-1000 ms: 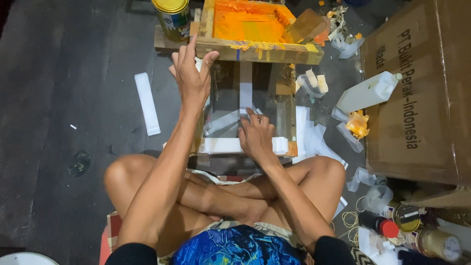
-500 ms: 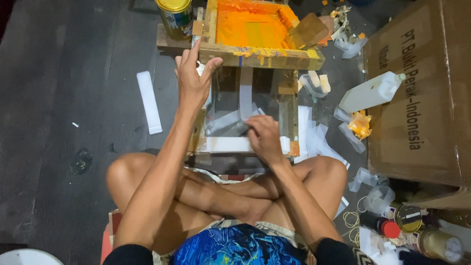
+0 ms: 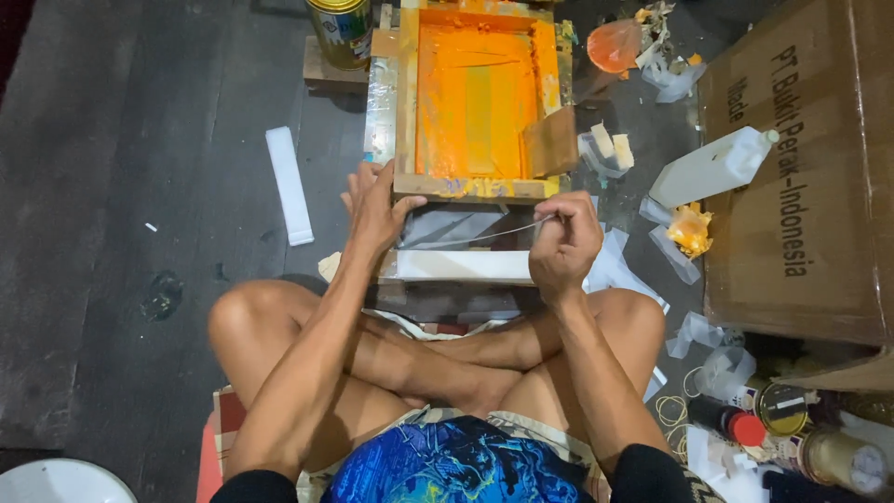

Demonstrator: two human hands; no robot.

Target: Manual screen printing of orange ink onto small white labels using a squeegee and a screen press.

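item: screen-print station, floor. frame (image 3: pixel 477 98), wood, orange ink on mesh, lying flat on base. left hand (image 3: pixel 374 207): fingers curled on frame's near-left corner, steadying/lifting. right hand (image 3: pixel 565 240): closed in a pinch on edge of a thin clear sheet (image 3: pixel 456 233) that lies under the frame's near edge, above a white strip (image 3: pixel 463 265). step, by judgement: sheet being placed or pulled at the bed. next move needs: frame held off sheet, flat even pull. nearby: can (image 3: pixel 341 30), white bottle (image 3: pixel 712 166), carton (image 3: pixel 801 168).
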